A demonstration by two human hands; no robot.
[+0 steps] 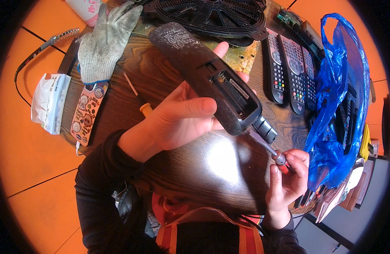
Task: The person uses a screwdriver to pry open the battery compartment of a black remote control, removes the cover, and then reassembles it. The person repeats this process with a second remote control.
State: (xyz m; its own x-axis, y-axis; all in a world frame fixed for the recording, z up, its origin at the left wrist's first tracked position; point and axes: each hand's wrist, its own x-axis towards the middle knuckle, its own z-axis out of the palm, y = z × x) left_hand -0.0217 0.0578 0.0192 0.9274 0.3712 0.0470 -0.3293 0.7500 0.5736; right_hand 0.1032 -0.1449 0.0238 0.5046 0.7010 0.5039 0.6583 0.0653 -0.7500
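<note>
My left hand [184, 112] grips a black remote control [195, 63], its back turned up and its battery compartment bare, with no cover on it. The upper end of the casing is speckled with pale wear. A small dark piece [265, 129] juts from the lower end of the remote; whether it is attached, I cannot tell. My right hand [288, 182] is closed around a flat-bladed tool with a red handle, seemingly a screwdriver [267, 147]. Its blade points up and left, close to that lower end; whether they touch is unclear.
Several remotes [291, 63] lie at the right, beside a blue plastic bag [330, 101] of dark items. A black fan [212, 15] sits at the back. Left are a work glove [104, 46], a phone [88, 112], a tissue pack [51, 103] and a yellow-handled screwdriver [145, 109].
</note>
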